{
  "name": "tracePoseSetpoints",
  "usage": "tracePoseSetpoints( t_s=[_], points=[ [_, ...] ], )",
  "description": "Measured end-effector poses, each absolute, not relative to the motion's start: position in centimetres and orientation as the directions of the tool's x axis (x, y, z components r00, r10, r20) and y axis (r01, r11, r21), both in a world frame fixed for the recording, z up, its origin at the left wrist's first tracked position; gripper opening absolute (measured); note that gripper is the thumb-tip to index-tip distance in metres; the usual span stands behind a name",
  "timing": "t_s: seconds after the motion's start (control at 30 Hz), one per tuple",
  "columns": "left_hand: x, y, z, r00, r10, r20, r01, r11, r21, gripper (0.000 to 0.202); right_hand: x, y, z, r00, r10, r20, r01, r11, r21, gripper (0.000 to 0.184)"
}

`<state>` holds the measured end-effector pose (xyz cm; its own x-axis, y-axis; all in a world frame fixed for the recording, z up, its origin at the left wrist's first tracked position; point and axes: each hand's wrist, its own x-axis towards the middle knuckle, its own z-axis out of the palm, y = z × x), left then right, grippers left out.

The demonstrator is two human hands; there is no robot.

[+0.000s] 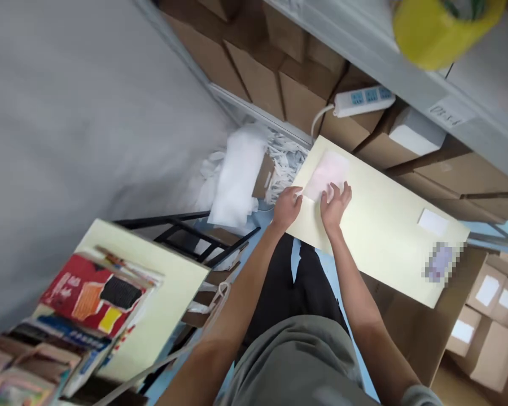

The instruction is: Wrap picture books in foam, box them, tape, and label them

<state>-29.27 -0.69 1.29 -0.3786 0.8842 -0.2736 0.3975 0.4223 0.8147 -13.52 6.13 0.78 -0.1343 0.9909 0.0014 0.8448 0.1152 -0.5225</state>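
A pale pink, flat sheet or pouch (pixel 328 169) lies at the left end of a cream-coloured tabletop (pixel 376 225); its exact material cannot be made out. My left hand (pixel 288 207) is at the near left corner of this piece, thumb and fingertips closed together on its edge. On its near right side rests my right hand (pixel 335 207), fingers spread and slightly bent, the tips touching or just over the surface. Farther right on the same tabletop are a small white card or paper stack (pixel 433 222) and a blurred-out purplish item (pixel 440 263).
Cardboard boxes (pixel 305 93) line the shelf behind, with a white power strip (pixel 364 101) and yellow tape roll (pixel 446 28). White wrapping (pixel 239 175) and paper shreds (pixel 285 160) lie left. Small boxes (pixel 497 347) fill a carton at right; flattened packaging (pixel 93 293) lies lower left.
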Motion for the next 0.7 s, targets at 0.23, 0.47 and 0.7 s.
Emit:
tracePoseSetpoints(
  t_s=[0.23,0.47,0.7],
  points=[
    [-29.0,-17.6,8.9,-0.797,0.574,-0.189,0.102,0.435,0.895,0.019,-10.4,-3.4,8.7,-0.508,0.861,0.016,0.638,0.388,-0.666,0.040],
    [-28.8,-36.4,13.3,-0.989,0.095,-0.117,-0.076,0.358,0.931,0.037,-12.0,-13.0,12.8,-0.784,0.621,0.023,0.384,0.513,-0.768,0.037],
    [-27.7,-54.6,16.1,-0.903,-0.409,-0.128,-0.188,0.111,0.976,0.039,-23.4,-28.0,17.0,-0.990,0.140,0.035,0.051,0.563,-0.825,0.034]
  ],
)
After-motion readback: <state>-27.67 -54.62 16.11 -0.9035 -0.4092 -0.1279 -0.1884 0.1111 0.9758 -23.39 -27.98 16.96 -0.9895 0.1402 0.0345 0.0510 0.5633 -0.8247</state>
